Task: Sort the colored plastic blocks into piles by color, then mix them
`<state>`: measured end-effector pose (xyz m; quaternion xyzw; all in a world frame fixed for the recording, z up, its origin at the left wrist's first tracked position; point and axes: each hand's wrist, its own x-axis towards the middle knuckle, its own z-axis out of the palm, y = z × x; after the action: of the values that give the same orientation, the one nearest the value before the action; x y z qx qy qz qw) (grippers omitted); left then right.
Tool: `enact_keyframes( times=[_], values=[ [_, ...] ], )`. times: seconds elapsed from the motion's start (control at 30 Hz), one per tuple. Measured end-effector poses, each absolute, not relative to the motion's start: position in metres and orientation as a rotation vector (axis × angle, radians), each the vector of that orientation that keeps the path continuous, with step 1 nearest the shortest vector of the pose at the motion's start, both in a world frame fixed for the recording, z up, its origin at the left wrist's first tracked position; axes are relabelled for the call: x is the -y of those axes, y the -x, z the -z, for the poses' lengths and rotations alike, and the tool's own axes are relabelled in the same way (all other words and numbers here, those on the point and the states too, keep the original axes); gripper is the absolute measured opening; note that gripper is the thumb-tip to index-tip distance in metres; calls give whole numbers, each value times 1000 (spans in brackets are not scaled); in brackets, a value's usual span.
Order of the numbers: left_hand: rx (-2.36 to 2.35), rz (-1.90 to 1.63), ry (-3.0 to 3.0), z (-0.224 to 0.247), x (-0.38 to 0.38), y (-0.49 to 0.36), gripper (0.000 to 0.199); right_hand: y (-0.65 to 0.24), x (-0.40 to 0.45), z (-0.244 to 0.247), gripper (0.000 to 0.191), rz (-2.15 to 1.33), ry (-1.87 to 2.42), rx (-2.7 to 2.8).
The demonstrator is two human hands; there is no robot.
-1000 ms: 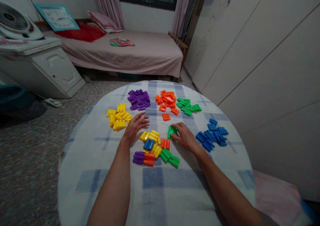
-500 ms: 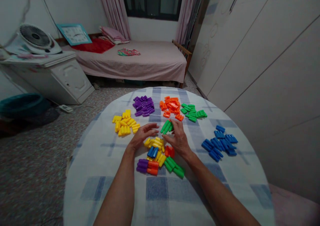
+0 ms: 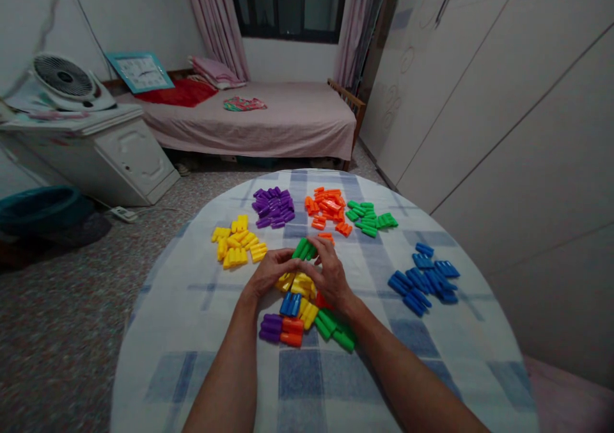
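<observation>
**Q:** What r ur hands doing?

**Me:** My left hand (image 3: 271, 272) & my right hand (image 3: 327, 272) are curled, fingers down, nearly meeting right over the mixed pile (image 3: 290, 304). Can't tell if they pinch anything (my fingers hide that bit). The two green pieces (image 3: 304, 249) sit by my right fingertips, at the far edge of the mixed pile.

**Q:** Why r the plastic bits laid out like that?

**Me:** Prob bc same colours go together. Past the mixed pile r the purple heap (image 3: 273, 207), the orange heap (image 3: 326, 204) & the green heap (image 3: 368, 215). The yellow heap (image 3: 233, 246) is to its left, the blue heap (image 3: 421, 283) to its right. Only the mixed pile has all the colours jumbled up.

**Q:** & what's under them? What's the room like?

**Me:** A blue & white checked cloth (image 3: 158, 308) on a round table. Far past the mixed pile is a pink bed (image 3: 288, 121) under a window (image 3: 288, 4). Right of it r tall white wardrobe doors (image 3: 480, 113). Left of it r a white cabinet (image 3: 137, 158) w/ a fan (image 3: 64, 78) on top & a speckled floor (image 3: 62, 330).
</observation>
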<state>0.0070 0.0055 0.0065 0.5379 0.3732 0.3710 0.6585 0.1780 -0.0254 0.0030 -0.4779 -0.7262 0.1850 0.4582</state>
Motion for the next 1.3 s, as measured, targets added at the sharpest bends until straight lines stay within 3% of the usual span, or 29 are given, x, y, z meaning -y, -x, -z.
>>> enact_keyframes(
  times=[0.23,0.37,0.53,0.83,1.13,1.3],
  values=[
    [-918,-819,-1197,-9,-4,-8,34,-183,19,-8,24,-581,1298,1497],
    [-987,-867,-1202,-8,-5,-6,31,-202,11,-14,26,-811,1308,1199],
    [-921,-911,-1227,-6,-6,-7,39,-197,14,-16,20,-1089,1053,1450],
    [-844,-885,-1160,-3,-9,-7,64,-181,22,-10,16,-881,1132,1533],
    [-956,-951,-1181,-5,-7,-7,53,-285,-35,-31,29,-288,1767,1273],
    [-959,-953,-1162,-8,-7,-7,54,-317,-58,-39,37,-175,1999,1339]
  ],
)
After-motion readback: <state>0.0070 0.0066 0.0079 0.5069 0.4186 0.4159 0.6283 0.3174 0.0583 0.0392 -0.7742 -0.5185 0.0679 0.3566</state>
